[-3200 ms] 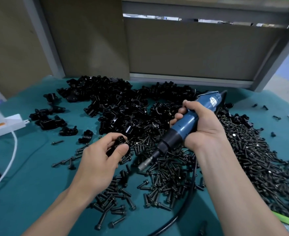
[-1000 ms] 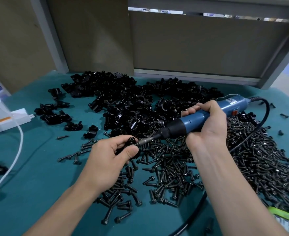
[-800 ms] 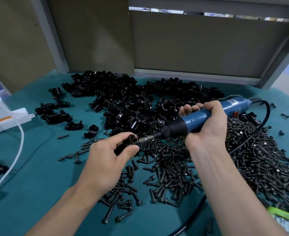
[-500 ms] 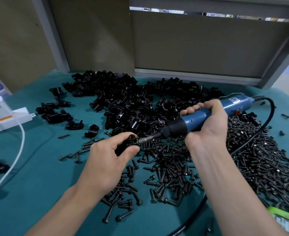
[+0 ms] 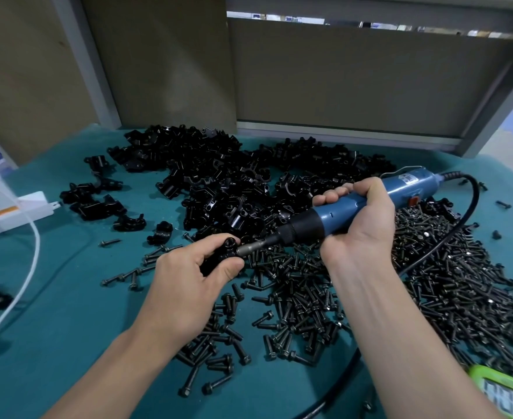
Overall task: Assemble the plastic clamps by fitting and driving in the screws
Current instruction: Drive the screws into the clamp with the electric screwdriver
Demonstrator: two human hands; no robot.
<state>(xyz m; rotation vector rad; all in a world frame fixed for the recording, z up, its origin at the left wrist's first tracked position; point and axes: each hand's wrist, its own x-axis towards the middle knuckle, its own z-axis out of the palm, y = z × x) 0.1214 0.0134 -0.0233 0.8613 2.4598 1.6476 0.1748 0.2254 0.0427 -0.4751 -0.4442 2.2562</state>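
Head view: two bare hands meet low over a teal table [image 5: 61, 322].
Left hand [image 5: 185, 285]: fingers and thumb curled round one black plastic clamp [image 5: 222, 256], pinching it just above the scattered screws.
Right hand [image 5: 361, 228]: fingers wrapped tight round the blue electric screwdriver [image 5: 338, 211].
Bit [image 5: 250, 247]: slants down to the left, with its tip against the held clamp; the screw there is hidden.
Screws [image 5: 449, 276]: loose heap beneath and right of the hands.
Spare clamps [image 5: 228, 182]: piled behind the hands.

Glossy black plastic clamps [image 5: 219, 189], matt teal cloth [image 5: 67, 313]
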